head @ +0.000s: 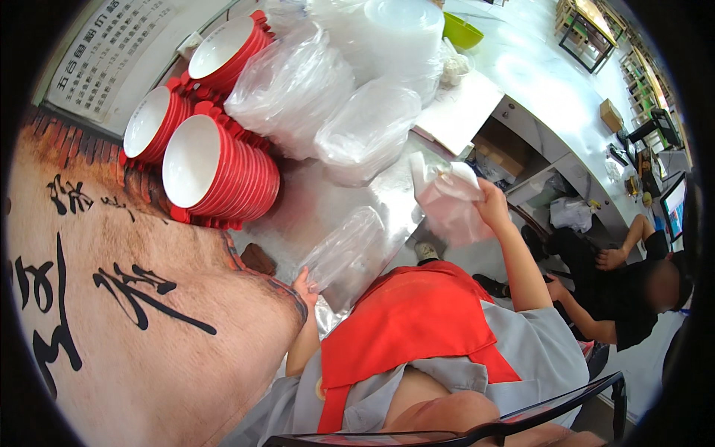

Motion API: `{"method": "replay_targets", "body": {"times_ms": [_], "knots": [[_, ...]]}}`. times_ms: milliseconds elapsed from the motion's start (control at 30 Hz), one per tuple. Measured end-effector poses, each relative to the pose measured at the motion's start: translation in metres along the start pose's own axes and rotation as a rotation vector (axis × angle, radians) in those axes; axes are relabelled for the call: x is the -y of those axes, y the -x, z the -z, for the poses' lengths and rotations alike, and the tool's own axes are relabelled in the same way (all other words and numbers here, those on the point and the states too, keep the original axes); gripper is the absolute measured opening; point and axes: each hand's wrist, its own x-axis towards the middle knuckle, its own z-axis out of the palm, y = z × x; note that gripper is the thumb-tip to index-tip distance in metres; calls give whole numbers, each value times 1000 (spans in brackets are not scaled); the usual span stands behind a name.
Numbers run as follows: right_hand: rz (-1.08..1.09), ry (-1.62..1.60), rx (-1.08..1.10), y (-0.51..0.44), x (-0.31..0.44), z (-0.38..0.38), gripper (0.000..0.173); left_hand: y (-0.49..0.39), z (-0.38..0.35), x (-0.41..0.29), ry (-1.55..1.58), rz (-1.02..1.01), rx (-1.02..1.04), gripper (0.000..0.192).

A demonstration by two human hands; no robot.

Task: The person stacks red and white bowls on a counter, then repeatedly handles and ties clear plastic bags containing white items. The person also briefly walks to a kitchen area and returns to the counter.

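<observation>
My right hand (494, 208) is raised past the metal worktop's edge and grips a bundle of thin plastic bags (453, 204), white at the top and translucent lower down. On the left, my left hand (305, 289) holds the near end of a long clear plastic sleeve (349, 246) that lies along the steel worktop (304, 195). Whether anything is inside the sleeve cannot be made out. Farther back on the worktop sit a smaller clear bag (368, 131) and a larger bulging one (293, 89), both wrapping clear plastic items.
Stacks of red bowls with white insides (223, 167) stand at the left beside a wall with black lettering (151, 290). Clear plastic containers (405, 33) are piled behind the bags. A white board (461, 109) lies at the worktop's far right. A person in black (609, 296) sits at my right.
</observation>
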Motion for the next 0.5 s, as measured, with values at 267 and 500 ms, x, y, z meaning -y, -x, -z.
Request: {"method": "replay_targets", "body": {"times_ms": [267,500], "knots": [[87,-400,69,-141,-44,38,53,13,-33,8,-51,-144,-127,39],[-282,-424,91,-229,-52,-20,76,12,-44,48,133,-156,-375,43]]}}
